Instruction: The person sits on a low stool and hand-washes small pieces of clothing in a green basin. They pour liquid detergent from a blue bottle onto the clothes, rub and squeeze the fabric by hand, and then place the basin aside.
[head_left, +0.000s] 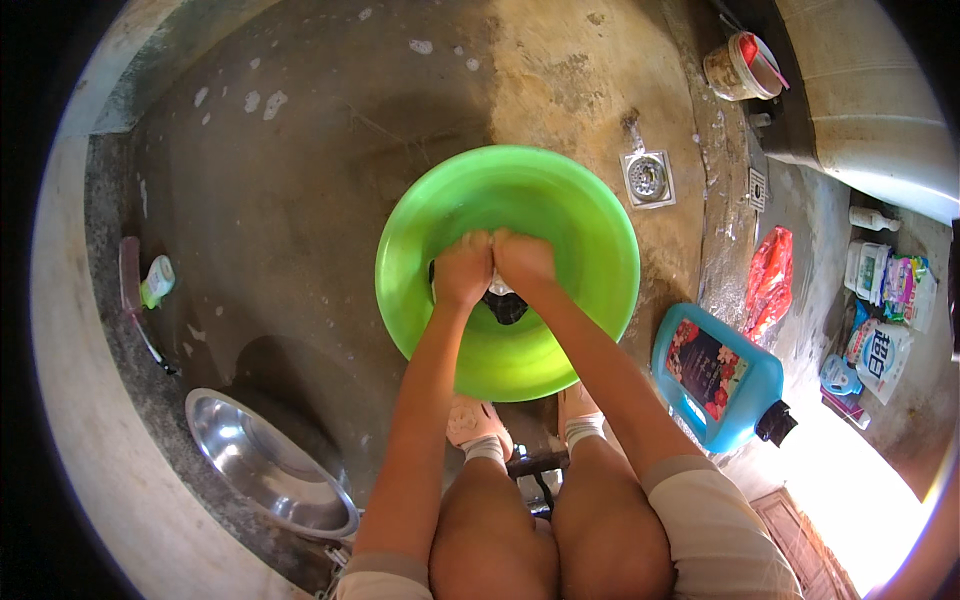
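Note:
A large green plastic basin (510, 367) stands on the floor before me, close to my feet. Inside it, my left hand (463, 268) and my right hand (525, 261) are pressed side by side, fingers curled in. Both grip a dark cloth item (506, 309), whose lower end shows below the hands. A small white patch, perhaps suds or fabric, shows between my wrists. Most of the item is hidden by my hands, so its exact kind cannot be told.
A blue detergent jug (724, 382) and a red plastic bag (770, 277) are at right, near a floor drain (648, 179). A steel basin (277, 465) leans at lower left. Left are a brush (130, 274) and a small bottle (157, 280). A dirty bucket (731, 71) is top right.

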